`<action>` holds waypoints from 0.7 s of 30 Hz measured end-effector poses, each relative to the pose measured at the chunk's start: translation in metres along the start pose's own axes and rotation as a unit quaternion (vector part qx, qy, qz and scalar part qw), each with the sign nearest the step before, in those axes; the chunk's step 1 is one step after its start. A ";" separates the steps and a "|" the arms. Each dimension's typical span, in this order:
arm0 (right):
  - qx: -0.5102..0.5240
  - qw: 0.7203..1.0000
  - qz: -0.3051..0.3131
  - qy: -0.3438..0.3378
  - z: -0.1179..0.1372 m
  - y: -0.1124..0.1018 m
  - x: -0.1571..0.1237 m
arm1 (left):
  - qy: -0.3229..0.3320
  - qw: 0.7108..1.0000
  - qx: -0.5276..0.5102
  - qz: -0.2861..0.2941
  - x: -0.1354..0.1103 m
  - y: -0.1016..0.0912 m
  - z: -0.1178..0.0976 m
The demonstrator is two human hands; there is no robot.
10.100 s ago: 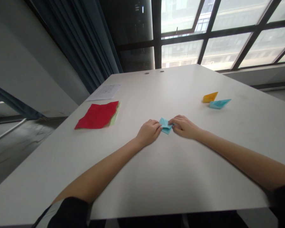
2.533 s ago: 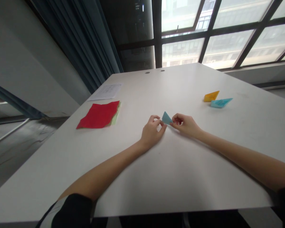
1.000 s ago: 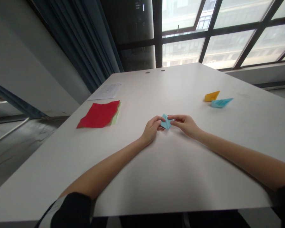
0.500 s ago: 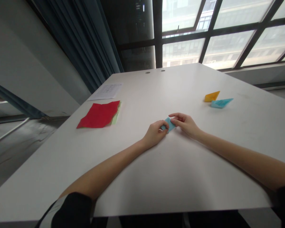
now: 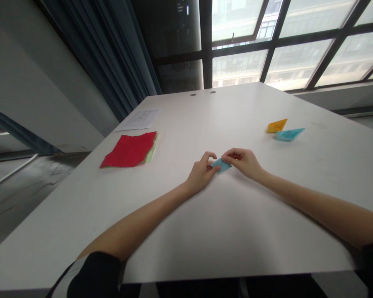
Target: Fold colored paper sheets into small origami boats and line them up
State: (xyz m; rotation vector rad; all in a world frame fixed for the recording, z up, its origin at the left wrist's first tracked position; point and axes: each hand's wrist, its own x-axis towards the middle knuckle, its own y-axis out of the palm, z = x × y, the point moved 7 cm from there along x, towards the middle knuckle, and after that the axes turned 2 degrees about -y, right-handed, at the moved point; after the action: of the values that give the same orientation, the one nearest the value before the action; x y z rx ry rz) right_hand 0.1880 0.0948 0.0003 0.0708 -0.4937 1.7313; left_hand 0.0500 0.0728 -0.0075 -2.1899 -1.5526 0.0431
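A small folded piece of light blue paper (image 5: 221, 165) lies low over the white table (image 5: 205, 231), near its middle. My left hand (image 5: 201, 173) pinches its left end with thumb and curled fingers. My right hand (image 5: 243, 161) pinches its right end, fingers closed over the fold. Both forearms rest along the table toward me.
A stack of coloured sheets with a red one on top (image 5: 129, 150) lies at the left. A printed white sheet (image 5: 138, 119) sits behind it. A folded orange paper shape (image 5: 276, 125) and a folded light blue one (image 5: 289, 134) rest at the right. Windows and a dark curtain stand beyond.
The blue paper has been turned and flattened from a raised triangle to a low, narrow shape. Both hands have stayed pinched on it in about the same spot.
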 end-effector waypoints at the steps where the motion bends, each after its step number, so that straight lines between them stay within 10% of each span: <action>1: -0.004 1.000 -0.003 -0.005 0.001 0.000 0.000 | -0.001 1.000 -0.001 0.002 0.001 0.000 0.001; 21: -0.060 0.998 -0.007 -0.032 0.003 0.001 -0.002 | 0.038 0.994 0.029 -0.094 0.001 -0.016 -0.009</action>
State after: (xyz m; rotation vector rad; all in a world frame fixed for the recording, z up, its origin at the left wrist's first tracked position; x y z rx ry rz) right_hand 0.1871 0.0918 0.0026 0.0437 -0.6408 1.6855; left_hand 0.0389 0.0748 0.0071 -1.9694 -1.6848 -0.0538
